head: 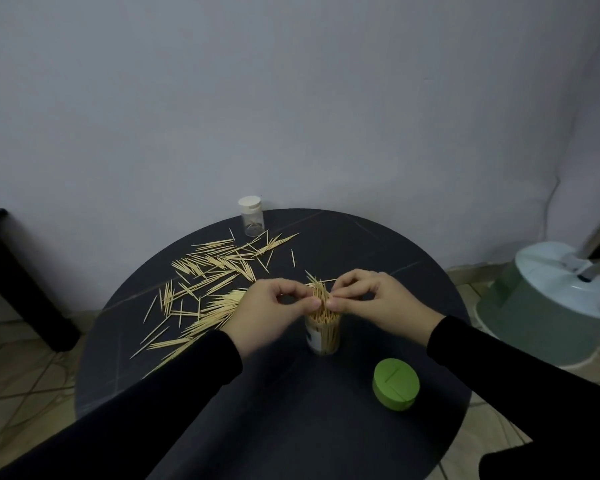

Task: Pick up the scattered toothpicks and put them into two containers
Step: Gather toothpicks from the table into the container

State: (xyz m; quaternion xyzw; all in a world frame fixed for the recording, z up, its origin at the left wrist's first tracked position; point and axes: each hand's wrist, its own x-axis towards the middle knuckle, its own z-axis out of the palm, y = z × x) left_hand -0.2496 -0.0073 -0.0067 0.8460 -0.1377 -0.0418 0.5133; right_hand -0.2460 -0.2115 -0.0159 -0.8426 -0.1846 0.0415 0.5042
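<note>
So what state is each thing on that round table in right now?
Near container: upright, open, packed with toothpicks.
Bundle of toothpicks: pinched by both hands above the near container, splayed.
Left hand: pinches the bundle.
Right hand: pinches the bundle.
Green lid: off, lying on the table.
Far container: upright, white cap on.
Scattered toothpicks: lying loose.

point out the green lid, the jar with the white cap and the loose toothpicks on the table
green lid [395,382]: head view, on its flat top face
jar with the white cap [252,220]: head view, on its clear side wall
loose toothpicks [215,263]: head view, in the middle of the scattered pile
</note>
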